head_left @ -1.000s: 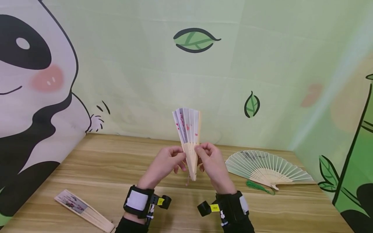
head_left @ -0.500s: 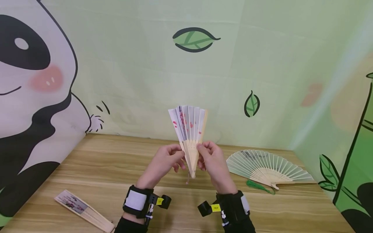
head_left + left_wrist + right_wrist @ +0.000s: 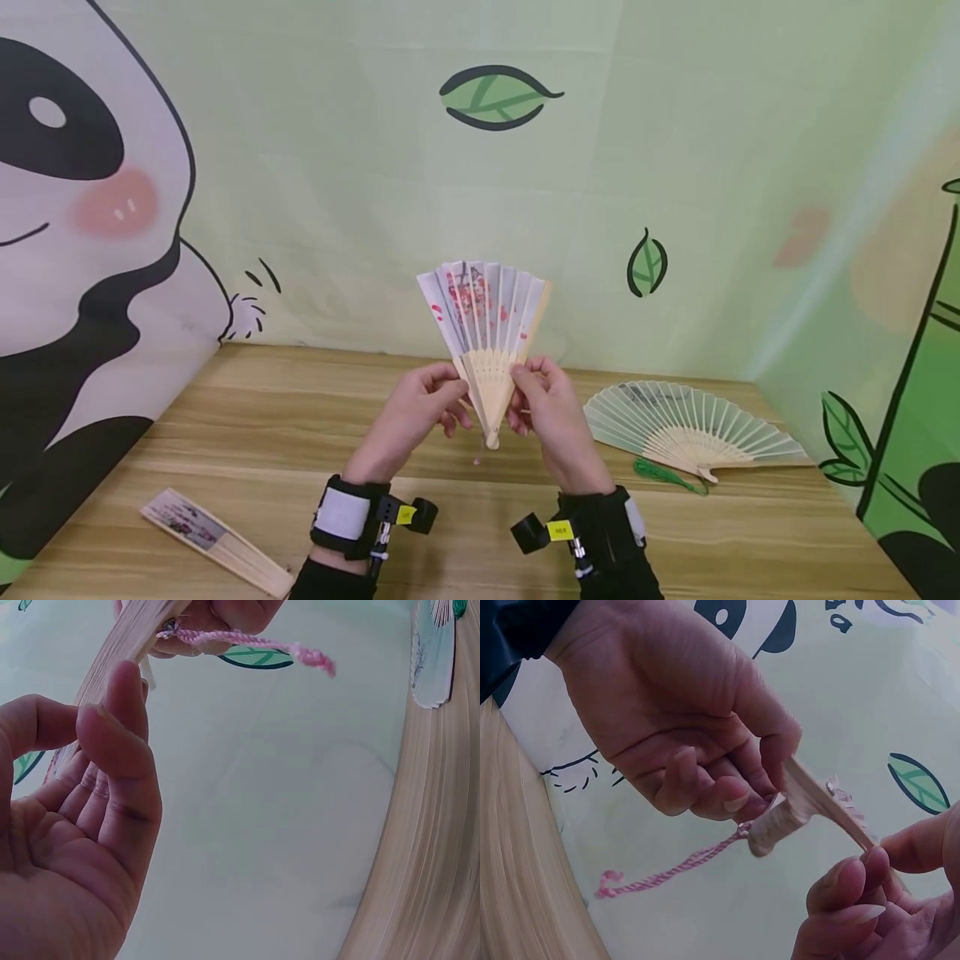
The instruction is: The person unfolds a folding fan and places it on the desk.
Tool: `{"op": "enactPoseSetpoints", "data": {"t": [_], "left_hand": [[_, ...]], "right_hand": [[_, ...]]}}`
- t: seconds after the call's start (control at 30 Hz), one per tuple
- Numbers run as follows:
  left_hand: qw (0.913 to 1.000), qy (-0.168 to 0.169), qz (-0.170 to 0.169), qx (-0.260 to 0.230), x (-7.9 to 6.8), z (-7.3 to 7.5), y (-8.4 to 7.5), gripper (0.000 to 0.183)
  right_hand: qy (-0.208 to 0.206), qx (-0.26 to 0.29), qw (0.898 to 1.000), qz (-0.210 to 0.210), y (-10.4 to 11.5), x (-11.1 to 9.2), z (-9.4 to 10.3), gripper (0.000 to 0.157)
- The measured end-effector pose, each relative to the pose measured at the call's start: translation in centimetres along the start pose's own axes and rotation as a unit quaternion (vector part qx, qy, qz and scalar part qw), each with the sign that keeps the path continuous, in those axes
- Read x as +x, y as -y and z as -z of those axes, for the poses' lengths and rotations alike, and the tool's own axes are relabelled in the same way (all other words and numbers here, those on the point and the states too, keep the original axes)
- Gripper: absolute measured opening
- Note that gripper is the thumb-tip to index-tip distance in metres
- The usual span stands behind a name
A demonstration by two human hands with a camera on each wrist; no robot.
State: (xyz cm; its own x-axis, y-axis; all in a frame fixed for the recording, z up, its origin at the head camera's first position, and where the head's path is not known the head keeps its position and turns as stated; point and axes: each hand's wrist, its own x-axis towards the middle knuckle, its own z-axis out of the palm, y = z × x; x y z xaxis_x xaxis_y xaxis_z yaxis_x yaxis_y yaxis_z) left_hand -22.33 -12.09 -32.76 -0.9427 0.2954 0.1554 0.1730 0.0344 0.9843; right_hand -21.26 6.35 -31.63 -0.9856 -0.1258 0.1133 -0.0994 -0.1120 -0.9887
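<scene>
A folding fan [image 3: 483,333] with pale wooden ribs and a white leaf printed with red blossoms stands partly spread, its pivot end down, above the table. My left hand [image 3: 420,408] pinches its left outer rib between thumb and fingers. On the other side my right hand [image 3: 551,412] pinches the right outer rib. A twisted pink cord [image 3: 247,637] hangs from the pivot, clear in both wrist views. The right wrist view catches the fan [image 3: 810,799] nearly edge-on between both hands, so most of its leaf is hidden there.
A fully spread pale green fan [image 3: 690,425] with a green tassel [image 3: 667,475] lies on the wooden table [image 3: 300,417] at the right. A folded fan [image 3: 217,542] lies at the front left. Behind the table hangs a printed panda backdrop [image 3: 337,208].
The held fan has spread wider, its outer ribs moving apart and more of the blossom print showing. Both hands still hold it and have risen slightly; the fans on the table stay put.
</scene>
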Motion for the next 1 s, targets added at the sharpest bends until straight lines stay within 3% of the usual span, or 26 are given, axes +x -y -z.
{"op": "enactPoseSetpoints", "data": {"t": [0.2,0.47,1.0], "left_hand": [[0.9998,0.012,-0.009,-0.013,-0.10,-0.10,-0.35,0.021],[0.9993,0.022,-0.017,-0.024,-0.21,-0.26,-0.61,0.022],[0.9985,0.016,-0.017,-0.049,-0.25,0.27,-0.19,0.025]], "right_hand": [[0.015,0.026,1.000,0.002,0.00,-0.02,0.18,0.015],[0.032,0.063,0.997,0.017,0.17,-0.23,0.56,0.035],[0.016,0.074,0.997,0.030,0.30,-0.34,0.72,0.025]]}}
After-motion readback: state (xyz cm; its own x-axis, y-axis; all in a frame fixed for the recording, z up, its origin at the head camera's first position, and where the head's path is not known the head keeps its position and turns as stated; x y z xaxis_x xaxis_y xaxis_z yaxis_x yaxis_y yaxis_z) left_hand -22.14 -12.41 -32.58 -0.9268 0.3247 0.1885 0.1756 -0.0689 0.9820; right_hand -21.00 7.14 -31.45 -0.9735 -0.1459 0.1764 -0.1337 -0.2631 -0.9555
